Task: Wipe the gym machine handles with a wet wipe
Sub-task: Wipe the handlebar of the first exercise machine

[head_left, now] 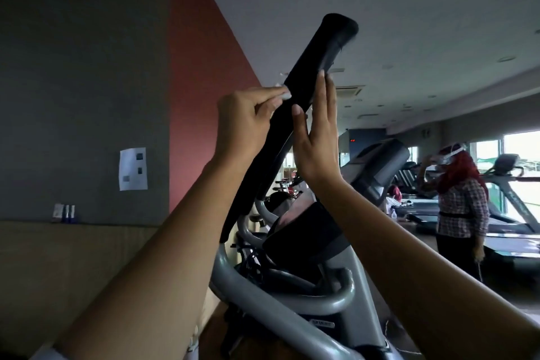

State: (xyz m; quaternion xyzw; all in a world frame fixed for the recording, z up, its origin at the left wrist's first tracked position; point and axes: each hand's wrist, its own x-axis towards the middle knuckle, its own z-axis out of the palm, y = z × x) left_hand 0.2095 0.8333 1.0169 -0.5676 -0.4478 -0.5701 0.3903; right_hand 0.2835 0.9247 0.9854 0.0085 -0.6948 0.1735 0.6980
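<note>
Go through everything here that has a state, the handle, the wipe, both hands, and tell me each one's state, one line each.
black handle: tilted, top end free, held between both hands.
wet wipe: bunched, pressed to the handle's left side.
left hand: fingers closed, pinching the wipe.
right hand: open and flat, fingers straight against the handle's right side.
grey frame: upright, carrying the handle.
</note>
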